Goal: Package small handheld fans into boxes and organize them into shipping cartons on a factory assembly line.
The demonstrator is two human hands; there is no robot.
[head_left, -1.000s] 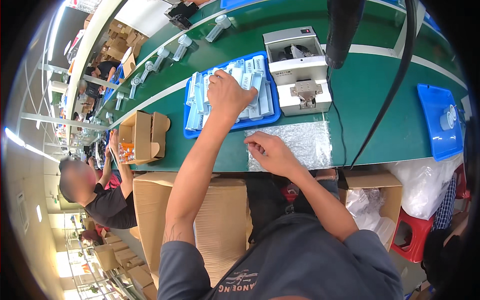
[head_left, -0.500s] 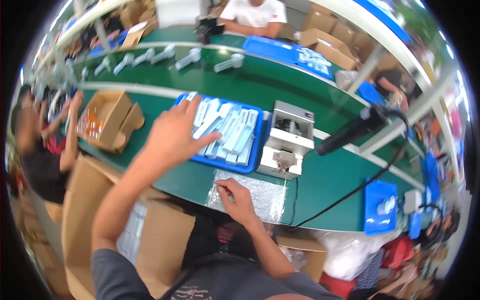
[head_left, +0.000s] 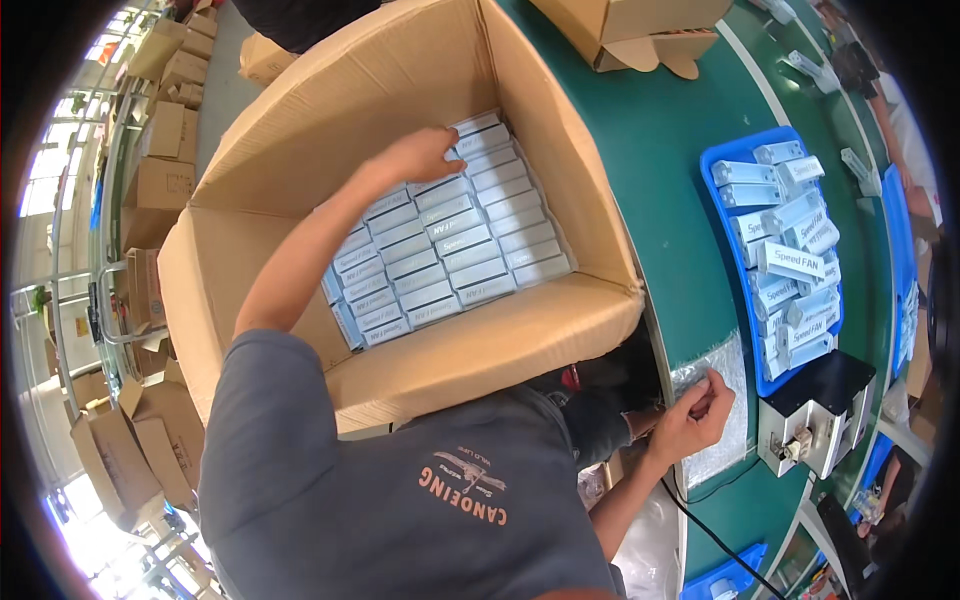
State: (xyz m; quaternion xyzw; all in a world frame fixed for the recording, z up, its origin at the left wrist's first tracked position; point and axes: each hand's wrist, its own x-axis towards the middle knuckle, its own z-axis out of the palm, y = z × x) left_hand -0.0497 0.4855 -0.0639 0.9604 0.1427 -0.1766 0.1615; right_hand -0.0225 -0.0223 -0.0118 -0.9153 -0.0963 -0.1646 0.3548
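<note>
A large open cardboard carton (head_left: 470, 375) holds rows of small pale-blue and white boxes (head_left: 465, 255). My left hand (head_left: 425, 157) reaches inside to the far rows, its thumb and fingers closed about the end of a small box; part of the grip is hidden by the hand. Over a clear plastic bag (head_left: 725, 440) on the green table is my right hand (head_left: 695, 415), fingers curled together. Whatever those fingertips hold, if anything, cannot be made out. A blue tray (head_left: 735, 255) beyond it carries a loose heap of similar boxes.
A silver and black machine (head_left: 820, 415) stands at the tray's near end, with a black cable (head_left: 715, 540) across the green table (head_left: 660, 200). Another cardboard box (head_left: 640, 30) sits at the table's far end. More cartons (head_left: 135, 450) are stacked at the left.
The view has swung left onto the carton. My left hand has gone from spread above the tray's boxes to inside the carton. My right hand stays curled over the plastic bag.
</note>
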